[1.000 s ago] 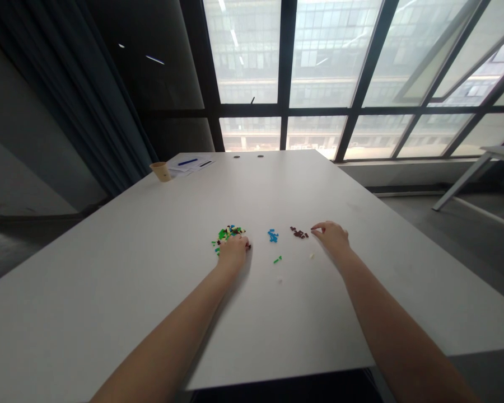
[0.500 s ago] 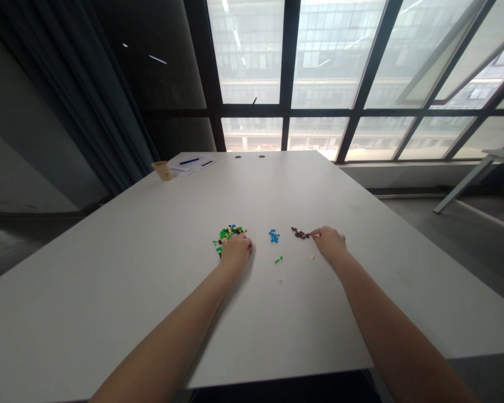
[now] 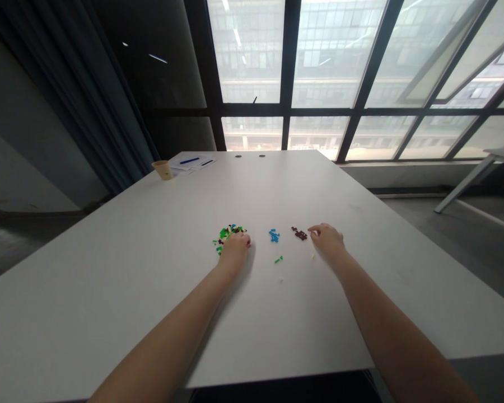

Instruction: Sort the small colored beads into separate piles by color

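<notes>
The right hand (image 3: 328,239) has been shifted slightly toward the far side since half a second ago, and the small dark-brown, plastic-looking pieces (image 3: 301,234) beside its fingertips have been drawn closer together. Nearest on the smooth white tabletop (image 3: 277,193), a tiny white piece (image 3: 281,280) is seen; beyond it, small bright-green pieces (image 3: 278,260) are set close together, with a pale-yellow piece (image 3: 313,256) to their right. A mixed heap of green, yellow, brown and blue pieces (image 3: 223,233) is partly covered by the left hand (image 3: 234,247); its grip is curled, and whether a piece is held cannot be told. The right grip is poised just right of the brown pieces; whether anything is pinched there cannot be told. Between the hands, light-blue pieces (image 3: 274,235) are clustered. Farther off, a beige cup (image 3: 163,170) is placed beside white paper sheets (image 3: 180,167), on which a blue pen (image 3: 189,160) is laid.
</notes>
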Demonstrator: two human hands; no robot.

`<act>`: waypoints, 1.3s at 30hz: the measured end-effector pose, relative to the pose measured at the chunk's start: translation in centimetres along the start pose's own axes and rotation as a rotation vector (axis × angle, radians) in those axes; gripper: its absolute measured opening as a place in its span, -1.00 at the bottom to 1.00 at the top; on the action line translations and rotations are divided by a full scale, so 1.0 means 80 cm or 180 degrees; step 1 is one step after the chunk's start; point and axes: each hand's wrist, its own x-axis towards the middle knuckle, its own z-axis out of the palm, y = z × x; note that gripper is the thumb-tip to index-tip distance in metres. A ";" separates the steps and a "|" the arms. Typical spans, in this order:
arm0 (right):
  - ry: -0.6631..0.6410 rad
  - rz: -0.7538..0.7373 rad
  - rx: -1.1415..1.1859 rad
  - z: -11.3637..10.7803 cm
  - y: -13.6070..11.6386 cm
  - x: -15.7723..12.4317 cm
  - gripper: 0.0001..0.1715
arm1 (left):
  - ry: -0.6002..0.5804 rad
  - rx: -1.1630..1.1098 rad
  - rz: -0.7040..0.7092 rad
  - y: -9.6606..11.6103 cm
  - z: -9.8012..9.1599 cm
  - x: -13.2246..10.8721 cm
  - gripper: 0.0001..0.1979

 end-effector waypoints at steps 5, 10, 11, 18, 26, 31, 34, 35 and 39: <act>0.0191 -0.0220 0.0198 -0.005 -0.012 -0.005 -0.72 | -0.0201 -0.1824 -0.0183 0.008 0.006 0.004 -0.87; 0.0347 -0.0485 0.0328 -0.002 -0.023 -0.011 -0.75 | -0.0357 -0.2882 -0.0462 0.018 0.010 0.005 -0.80; 0.0382 -0.0560 0.0372 0.000 -0.025 -0.012 -0.75 | -0.0275 -0.2877 -0.0451 0.020 0.009 0.004 -0.80; 0.0438 -0.1357 0.0979 0.006 -0.050 -0.029 -0.77 | 0.0126 -0.3060 -0.0077 0.030 0.009 -0.003 -0.82; 0.0733 -0.1997 0.1707 0.005 -0.089 -0.062 -0.84 | 0.0455 -0.3349 0.0116 0.044 0.014 -0.014 -0.86; 0.0908 -0.1998 0.1847 0.007 -0.089 -0.065 -0.88 | 0.0452 -0.3502 0.0070 0.048 0.011 -0.015 -0.85; 0.0929 -0.2074 0.1819 0.006 -0.087 -0.064 -0.89 | 0.0402 -0.3525 0.0003 0.048 0.010 -0.014 -0.82; 0.0957 -0.2095 0.1804 0.006 -0.087 -0.064 -0.89 | 0.0393 -0.3538 -0.0004 0.047 0.010 -0.014 -0.81; 0.1106 -0.2121 0.1760 0.003 -0.087 -0.063 -0.91 | 0.0376 -0.3523 0.0069 0.043 0.013 -0.011 -0.79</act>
